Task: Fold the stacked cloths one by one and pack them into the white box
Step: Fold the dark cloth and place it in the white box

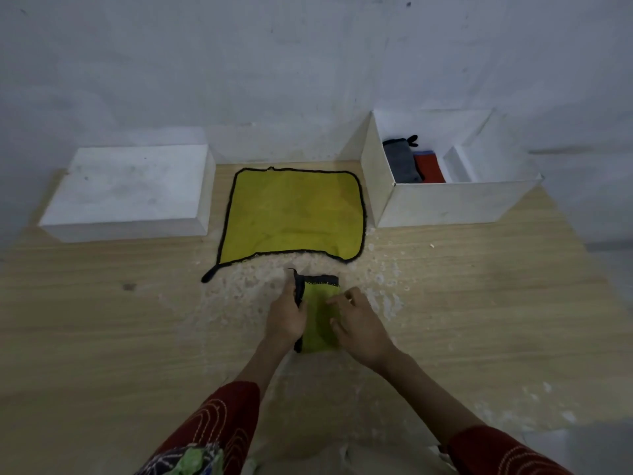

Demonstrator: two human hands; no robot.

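Note:
A small folded yellow-green cloth with a black hem lies on the wooden table in front of me. My left hand grips its left black edge. My right hand rests on its right side, fingers curled over the fabric. Behind it a yellow cloth with black trim lies spread flat, one corner tab trailing to the lower left. The open white box stands at the back right and holds a folded grey cloth and a red cloth.
A closed white box or lid sits at the back left. The wooden table has a worn, flaky patch around the cloths. A grey wall rises right behind the boxes. The open box has a small inner white divider.

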